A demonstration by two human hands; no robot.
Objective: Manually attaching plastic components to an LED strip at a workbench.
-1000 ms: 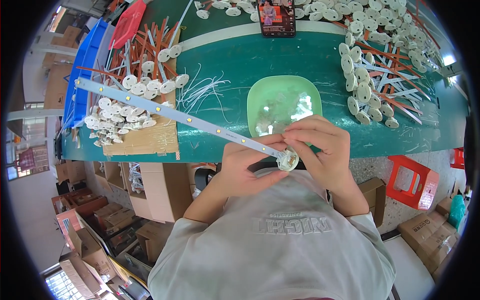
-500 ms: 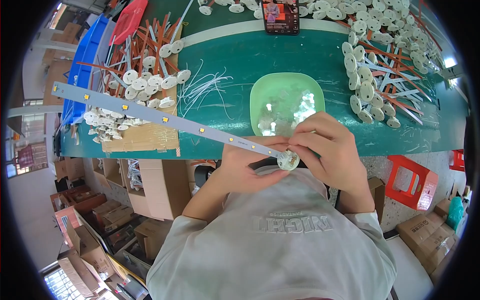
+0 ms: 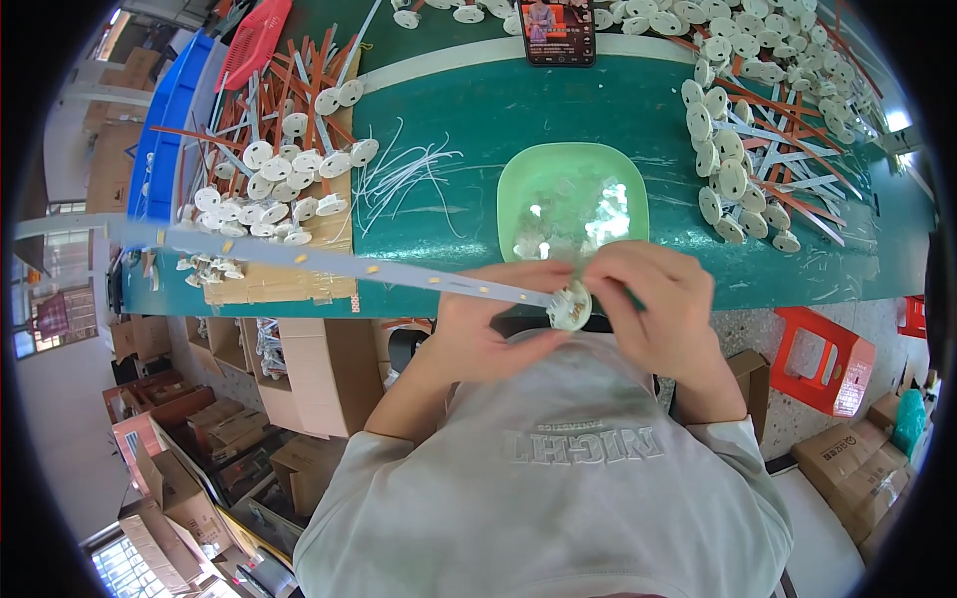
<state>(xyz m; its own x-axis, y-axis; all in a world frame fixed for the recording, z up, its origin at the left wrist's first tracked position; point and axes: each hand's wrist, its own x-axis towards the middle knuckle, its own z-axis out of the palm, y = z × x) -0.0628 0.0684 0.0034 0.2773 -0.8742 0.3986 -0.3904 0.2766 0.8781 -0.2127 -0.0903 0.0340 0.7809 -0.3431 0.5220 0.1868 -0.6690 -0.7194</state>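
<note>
My left hand (image 3: pixel 478 334) is closed around the end of a long pale LED strip (image 3: pixel 374 270) with small yellow chips. A round white base (image 3: pixel 569 307) is at that end, between my left fingers and thumb. The strip sticks out to the left over the table, blurred by motion. My right hand (image 3: pixel 660 309) is pinched at the base's upper right edge; what its fingertips hold is hidden. Just beyond my hands sits a light green tray (image 3: pixel 558 159) with small clear shiny pieces (image 3: pixel 610 209) in it.
Piles of strips with round white bases lie at left (image 3: pixel 284 164) and right (image 3: pixel 733 179). Thin white wires (image 3: pixel 409 179) lie left of the tray. A phone (image 3: pixel 558 35) stands at the back. A red stool (image 3: pixel 822 361) and cardboard boxes (image 3: pixel 329 374) flank me.
The strip's far end has swung down toward me, and the base has tilted and shifted slightly left. My right hand has moved a little, its fingers still at the base.
</note>
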